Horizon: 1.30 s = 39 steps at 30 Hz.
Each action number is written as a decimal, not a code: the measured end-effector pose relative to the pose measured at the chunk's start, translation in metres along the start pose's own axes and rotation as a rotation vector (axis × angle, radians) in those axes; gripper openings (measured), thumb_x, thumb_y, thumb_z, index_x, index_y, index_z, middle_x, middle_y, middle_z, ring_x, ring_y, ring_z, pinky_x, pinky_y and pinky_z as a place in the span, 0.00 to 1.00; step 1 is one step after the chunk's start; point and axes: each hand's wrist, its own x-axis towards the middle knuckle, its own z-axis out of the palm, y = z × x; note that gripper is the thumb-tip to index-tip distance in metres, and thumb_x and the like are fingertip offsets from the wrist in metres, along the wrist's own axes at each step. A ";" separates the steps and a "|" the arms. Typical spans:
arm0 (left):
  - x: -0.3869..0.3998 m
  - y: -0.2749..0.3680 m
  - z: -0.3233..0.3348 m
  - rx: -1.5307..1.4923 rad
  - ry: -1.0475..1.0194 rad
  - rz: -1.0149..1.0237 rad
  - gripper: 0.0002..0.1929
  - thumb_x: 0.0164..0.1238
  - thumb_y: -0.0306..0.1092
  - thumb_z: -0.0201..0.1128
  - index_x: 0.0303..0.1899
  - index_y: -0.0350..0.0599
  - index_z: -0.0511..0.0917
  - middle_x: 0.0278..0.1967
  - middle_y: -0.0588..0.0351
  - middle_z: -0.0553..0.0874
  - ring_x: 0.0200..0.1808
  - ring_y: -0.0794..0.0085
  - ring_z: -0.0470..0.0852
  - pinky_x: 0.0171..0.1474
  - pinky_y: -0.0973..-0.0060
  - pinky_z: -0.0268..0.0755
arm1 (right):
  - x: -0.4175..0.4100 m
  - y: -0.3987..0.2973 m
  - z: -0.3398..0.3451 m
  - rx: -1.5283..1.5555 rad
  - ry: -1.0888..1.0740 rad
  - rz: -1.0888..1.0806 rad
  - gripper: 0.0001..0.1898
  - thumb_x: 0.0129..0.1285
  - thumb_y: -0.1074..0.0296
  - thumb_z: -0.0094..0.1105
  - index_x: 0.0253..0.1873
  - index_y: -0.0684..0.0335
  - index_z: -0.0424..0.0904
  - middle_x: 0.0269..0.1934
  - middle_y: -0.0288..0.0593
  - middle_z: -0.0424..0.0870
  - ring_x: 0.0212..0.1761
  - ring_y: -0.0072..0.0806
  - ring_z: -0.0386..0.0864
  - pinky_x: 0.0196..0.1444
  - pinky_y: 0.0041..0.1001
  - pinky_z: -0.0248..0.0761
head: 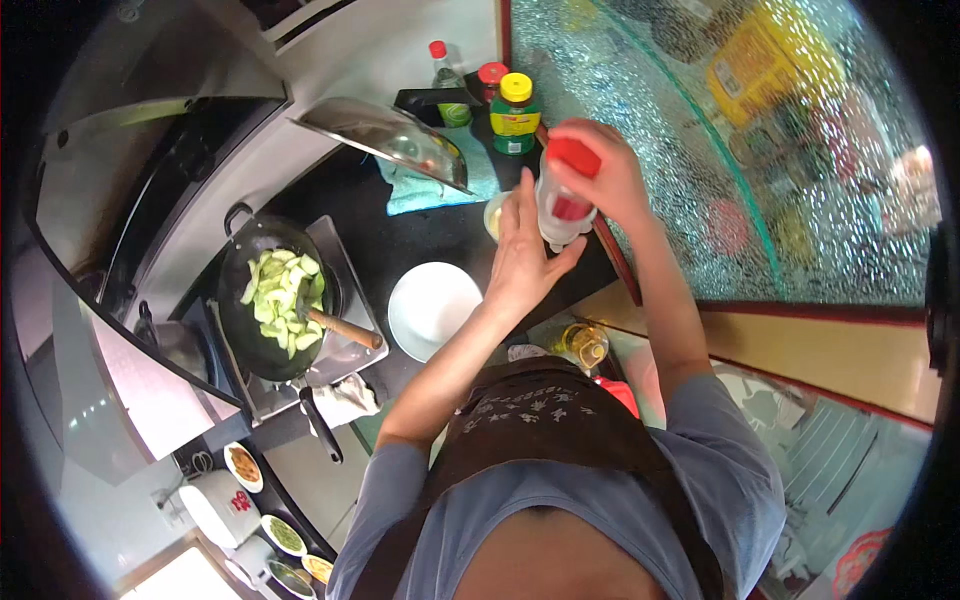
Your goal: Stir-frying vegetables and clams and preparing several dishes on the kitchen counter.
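Observation:
My right hand (pixel 611 172) is closed around the red lid of a clear plastic jar (pixel 551 221), which has a red label. My left hand (pixel 525 251) is spread beside the jar's lower part, thumb and fingers apart; whether it touches the jar is hard to tell. Partly behind my left fingers is a small pale cup (pixel 492 215). A white bowl (pixel 435 311) stands on the dark counter, left of my left forearm. Farther left, a black wok (pixel 247 352) on the stove holds pale green vegetable slices (pixel 281 292) and a wooden-handled spatula (pixel 349 330).
A tilted metal lid (pixel 382 135) stands over a turquoise cloth (pixel 427 196). Behind are a green jar with yellow cap (pixel 515 120) and a red-capped bottle (pixel 450 82). Textured glass (pixel 675 195) borders the right. The wok's handle (pixel 321 427) juts towards me, past a white cloth (pixel 345 397).

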 end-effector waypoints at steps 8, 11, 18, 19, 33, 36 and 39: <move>-0.095 -0.012 -0.063 -0.260 -0.516 -0.352 0.25 0.66 0.34 0.66 0.64 0.45 0.72 0.57 0.48 0.78 0.52 0.62 0.84 0.54 0.68 0.77 | -0.009 0.126 0.138 -0.216 0.165 -0.003 0.23 0.51 0.61 0.73 0.52 0.59 0.79 0.53 0.50 0.79 0.55 0.52 0.75 0.58 0.44 0.69; -0.134 -0.020 -0.094 -0.302 -0.464 -0.479 0.23 0.68 0.34 0.64 0.63 0.44 0.72 0.57 0.48 0.79 0.54 0.62 0.83 0.57 0.67 0.77 | -0.025 0.134 0.152 -0.357 0.078 -0.070 0.23 0.54 0.61 0.70 0.54 0.61 0.77 0.53 0.55 0.78 0.55 0.54 0.74 0.58 0.47 0.69; -0.219 -0.020 -0.166 -0.373 -0.055 -0.680 0.20 0.70 0.30 0.61 0.62 0.40 0.73 0.56 0.50 0.81 0.54 0.67 0.83 0.59 0.69 0.75 | -0.019 -0.095 0.142 0.404 -0.095 -0.024 0.10 0.64 0.68 0.60 0.49 0.62 0.81 0.49 0.47 0.80 0.44 0.42 0.81 0.43 0.38 0.75; -0.226 -0.021 -0.175 -0.342 0.008 -0.699 0.20 0.70 0.29 0.60 0.62 0.39 0.73 0.55 0.50 0.82 0.54 0.68 0.83 0.58 0.69 0.75 | -0.025 -0.133 0.151 0.532 -0.252 -0.061 0.09 0.64 0.68 0.59 0.47 0.63 0.81 0.48 0.46 0.80 0.42 0.41 0.82 0.41 0.36 0.75; -0.406 -0.061 -0.309 0.420 0.391 -0.616 0.20 0.61 0.28 0.65 0.56 0.43 0.76 0.51 0.48 0.80 0.53 0.51 0.80 0.53 0.62 0.74 | 0.036 -0.326 0.252 -0.317 -1.145 -0.153 0.13 0.68 0.57 0.55 0.49 0.52 0.85 0.23 0.39 0.83 0.22 0.27 0.81 0.28 0.31 0.73; -0.446 -0.093 -0.316 0.353 0.332 -0.649 0.23 0.62 0.32 0.65 0.59 0.40 0.74 0.52 0.43 0.80 0.52 0.50 0.81 0.52 0.60 0.75 | 0.053 -0.393 0.257 -0.539 -1.259 -0.373 0.14 0.63 0.56 0.60 0.51 0.51 0.86 0.27 0.39 0.86 0.24 0.28 0.83 0.30 0.31 0.74; -0.468 -0.121 -0.313 0.232 0.213 -0.674 0.27 0.65 0.38 0.64 0.63 0.37 0.70 0.52 0.41 0.80 0.51 0.46 0.81 0.52 0.57 0.75 | 0.029 -0.461 0.290 -0.798 -1.276 -0.581 0.16 0.60 0.47 0.62 0.44 0.51 0.88 0.28 0.38 0.86 0.25 0.32 0.83 0.30 0.34 0.74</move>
